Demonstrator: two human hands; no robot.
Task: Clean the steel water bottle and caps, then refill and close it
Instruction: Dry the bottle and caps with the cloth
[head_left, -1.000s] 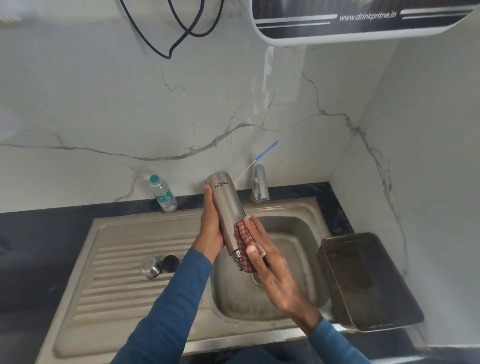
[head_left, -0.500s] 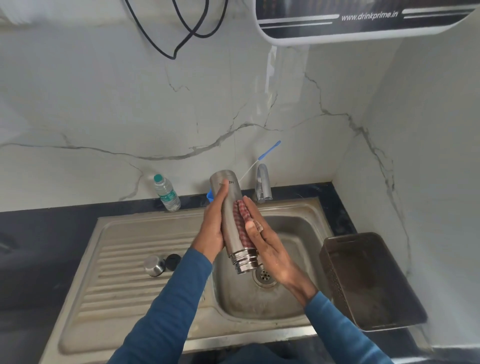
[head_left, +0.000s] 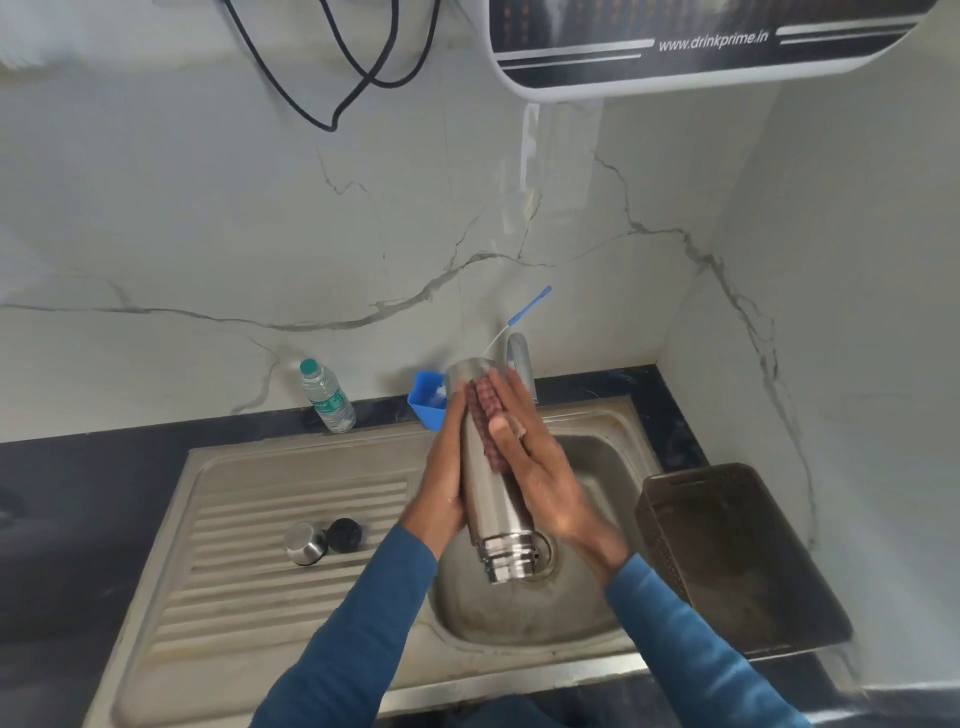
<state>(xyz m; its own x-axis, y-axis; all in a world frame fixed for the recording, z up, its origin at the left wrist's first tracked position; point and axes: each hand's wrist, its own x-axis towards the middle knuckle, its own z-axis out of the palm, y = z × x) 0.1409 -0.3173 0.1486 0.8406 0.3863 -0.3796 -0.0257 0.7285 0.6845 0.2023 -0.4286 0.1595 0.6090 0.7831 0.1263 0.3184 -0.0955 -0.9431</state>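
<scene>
Bottle (head_left: 493, 514) mouth-down over sink (head_left: 519, 618) basin, above drain. Left hand (head_left: 444, 478) grips body; right hand (head_left: 540, 467), fingers flat, presses cloth (head_left: 485, 415) on upper part. Risk: wet steel slips, drops into basin. Steel cap (head_left: 305, 543), black cap (head_left: 345, 535) on sink drainboard. Tap (head_left: 521, 364), blue tub (head_left: 427, 400) behind sink, close to bottle base; could get knocked.

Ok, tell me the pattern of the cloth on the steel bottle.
Dark red and white checks, on the cloth; the head view shows it.
</scene>
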